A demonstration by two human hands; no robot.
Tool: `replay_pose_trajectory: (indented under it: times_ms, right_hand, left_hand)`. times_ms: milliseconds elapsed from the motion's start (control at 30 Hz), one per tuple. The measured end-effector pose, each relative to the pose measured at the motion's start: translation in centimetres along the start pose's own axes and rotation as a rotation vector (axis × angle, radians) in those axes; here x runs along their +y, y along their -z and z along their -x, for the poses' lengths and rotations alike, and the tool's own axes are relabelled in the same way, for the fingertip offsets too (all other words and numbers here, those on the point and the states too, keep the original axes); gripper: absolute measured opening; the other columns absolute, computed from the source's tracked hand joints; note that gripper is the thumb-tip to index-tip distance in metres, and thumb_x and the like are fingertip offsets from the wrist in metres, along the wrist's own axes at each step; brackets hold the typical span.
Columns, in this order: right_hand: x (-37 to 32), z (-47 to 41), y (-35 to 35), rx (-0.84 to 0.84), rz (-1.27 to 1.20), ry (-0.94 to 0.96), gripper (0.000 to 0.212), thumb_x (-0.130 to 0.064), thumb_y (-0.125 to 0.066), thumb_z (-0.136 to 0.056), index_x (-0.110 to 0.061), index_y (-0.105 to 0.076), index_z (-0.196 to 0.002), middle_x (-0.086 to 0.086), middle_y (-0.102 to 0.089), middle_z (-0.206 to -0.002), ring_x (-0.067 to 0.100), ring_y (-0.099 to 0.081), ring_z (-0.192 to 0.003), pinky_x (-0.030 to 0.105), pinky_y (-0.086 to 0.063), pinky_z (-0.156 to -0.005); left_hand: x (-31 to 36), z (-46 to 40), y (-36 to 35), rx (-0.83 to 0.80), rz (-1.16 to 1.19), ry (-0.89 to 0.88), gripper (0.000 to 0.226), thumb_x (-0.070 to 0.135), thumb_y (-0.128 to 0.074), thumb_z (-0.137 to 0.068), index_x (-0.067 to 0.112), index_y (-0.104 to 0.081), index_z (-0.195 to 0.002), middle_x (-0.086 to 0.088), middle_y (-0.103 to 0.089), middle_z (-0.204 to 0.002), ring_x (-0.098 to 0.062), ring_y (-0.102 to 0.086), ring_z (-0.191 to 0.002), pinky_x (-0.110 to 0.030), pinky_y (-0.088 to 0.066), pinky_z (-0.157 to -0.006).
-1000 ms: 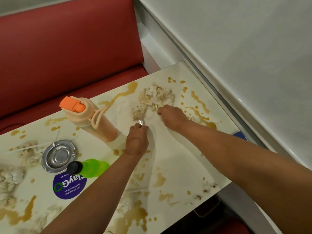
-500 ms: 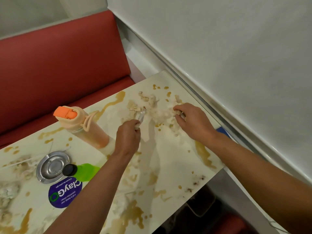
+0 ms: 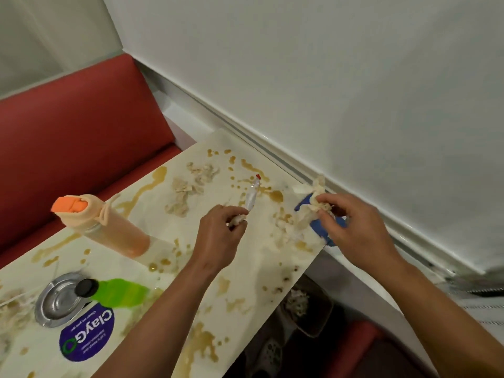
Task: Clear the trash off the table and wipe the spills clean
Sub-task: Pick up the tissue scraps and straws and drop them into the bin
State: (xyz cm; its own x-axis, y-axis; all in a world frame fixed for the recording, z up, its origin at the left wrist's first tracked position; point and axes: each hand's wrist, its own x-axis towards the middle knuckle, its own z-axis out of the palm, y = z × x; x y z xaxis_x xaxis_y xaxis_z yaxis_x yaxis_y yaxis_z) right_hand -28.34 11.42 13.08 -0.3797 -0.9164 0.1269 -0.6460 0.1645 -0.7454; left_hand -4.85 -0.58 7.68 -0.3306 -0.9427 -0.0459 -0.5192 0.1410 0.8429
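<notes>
The soggy tissue wad [image 3: 317, 201] is hanging over the tabletop's [image 3: 261, 268] right edge, pinched in the right hand [image 3: 351, 227], while the left hand [image 3: 218, 238] is clamping a clear wrapper [image 3: 252, 195] and scraps near the far right corner. Being wet, the wad is likely tearing and dropping bits onto the floor beside the bin [image 3: 308, 306], and the left forearm is risking smearing the brown spills [image 3: 201, 345] or nudging the orange-capped bottle [image 3: 109, 227].

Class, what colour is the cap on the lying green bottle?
Black cap on the green bottle, shown in the head view.
</notes>
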Motion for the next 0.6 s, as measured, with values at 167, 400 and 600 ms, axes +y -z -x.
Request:
replay_pose_trajectory:
  times_ms: [167,400,600]
  right_hand:
    - [1.2,4.8,4.7,0.127,-0.013,-0.04,0.025,-0.014,-0.072,-0.092,-0.025,-0.072,-0.114,-0.023,-0.067,-0.099,0.003,-0.064,-0.096,0.019,-0.052,-0.081]
    - [2.5,10.9,8.1,0.221,0.033,-0.129,0.036,-0.011,-0.074,-0.088,-0.031,-0.067,-0.117,-0.021,-0.068,-0.099,-0.003,-0.061,-0.096,0.004,-0.042,-0.081]
    - [9.1,13.6,5.5,0.179,0.057,-0.318,0.044,-0.02,-0.074,-0.09,-0.027,-0.064,-0.132,-0.014,-0.069,-0.107,0.001,-0.065,-0.094,0.018,-0.049,-0.087]
  left_hand:
    - [3.2,2.2,-3.4,-0.126,0.074,-0.055,0.011,0.013,-0.075,-0.088,0.023,-0.072,-0.091,0.013,-0.069,-0.084,-0.006,-0.064,-0.081,-0.014,-0.051,-0.067]
    - [5.2,4.5,-8.5,-0.279,0.086,-0.092,0.013,0.01,-0.076,-0.088,0.023,-0.074,-0.09,0.011,-0.068,-0.088,-0.004,-0.062,-0.081,-0.013,-0.053,-0.07]
    - [4.2,6.0,-11.9,-0.38,-0.065,-0.142,0.023,0.015,-0.077,-0.086,0.036,-0.068,-0.086,0.006,-0.066,-0.092,-0.005,-0.062,-0.083,-0.023,-0.052,-0.078]
